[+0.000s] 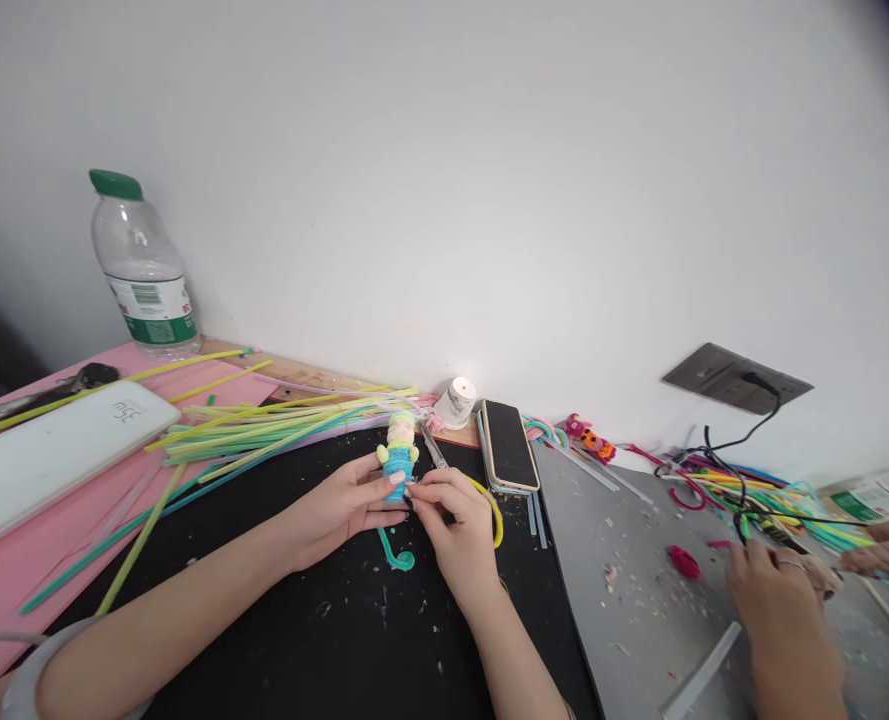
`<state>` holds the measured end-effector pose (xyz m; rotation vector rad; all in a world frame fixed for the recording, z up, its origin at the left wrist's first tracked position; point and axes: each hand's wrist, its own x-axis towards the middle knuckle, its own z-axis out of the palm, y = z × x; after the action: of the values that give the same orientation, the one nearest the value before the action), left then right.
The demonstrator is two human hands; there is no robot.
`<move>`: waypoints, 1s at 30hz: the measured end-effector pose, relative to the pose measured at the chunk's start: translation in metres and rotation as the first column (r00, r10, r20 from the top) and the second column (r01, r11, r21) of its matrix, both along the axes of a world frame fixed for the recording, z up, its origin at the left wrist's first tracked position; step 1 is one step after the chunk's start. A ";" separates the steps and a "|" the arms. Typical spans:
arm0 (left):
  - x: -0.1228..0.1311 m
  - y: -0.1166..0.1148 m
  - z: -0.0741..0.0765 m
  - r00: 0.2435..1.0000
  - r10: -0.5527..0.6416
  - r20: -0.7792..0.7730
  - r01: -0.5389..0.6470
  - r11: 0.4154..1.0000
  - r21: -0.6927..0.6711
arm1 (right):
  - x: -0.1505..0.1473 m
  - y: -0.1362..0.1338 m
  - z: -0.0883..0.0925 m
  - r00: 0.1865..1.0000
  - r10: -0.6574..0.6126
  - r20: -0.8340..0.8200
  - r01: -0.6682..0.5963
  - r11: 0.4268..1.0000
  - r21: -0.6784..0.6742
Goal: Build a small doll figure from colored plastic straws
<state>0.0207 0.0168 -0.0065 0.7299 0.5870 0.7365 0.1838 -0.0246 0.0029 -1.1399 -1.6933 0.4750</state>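
Observation:
A small figure made of fuzzy stems, blue below with pale yellow and pinkish parts above, stands upright over the black mat. My left hand is closed around its blue part from the left. On its right side, my right hand pinches at the lower edge of the blue part; what lies between its fingertips is too small to make out. A teal stem with a curled end shows just below the figure. Scissors lie behind my right hand, and a yellow stem curves out beside it.
Bundled yellow and green stems lie behind my left arm. A white power bank and a bottle stand left. A paper cup and phone sit behind. At right, another person's hands work near colourful stems.

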 end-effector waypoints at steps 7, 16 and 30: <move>0.000 0.001 0.003 0.999 -0.011 -0.050 0.010 1.000 -0.010 | -0.001 -0.001 0.002 0.999 -0.009 -0.032 0.009 1.000 -0.021; 0.001 -0.001 0.001 0.999 -0.006 -0.050 0.008 1.000 0.030 | 0.000 -0.001 0.003 0.998 -0.057 -0.021 0.057 0.998 0.017; 0.001 -0.002 0.002 0.993 0.016 -0.115 -0.005 0.995 0.095 | 0.002 0.000 0.001 0.998 -0.037 -0.047 0.035 0.999 -0.034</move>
<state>0.0220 0.0147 -0.0046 0.8618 0.6656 0.7392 0.1857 -0.0248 0.0039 -1.1726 -1.6267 0.5055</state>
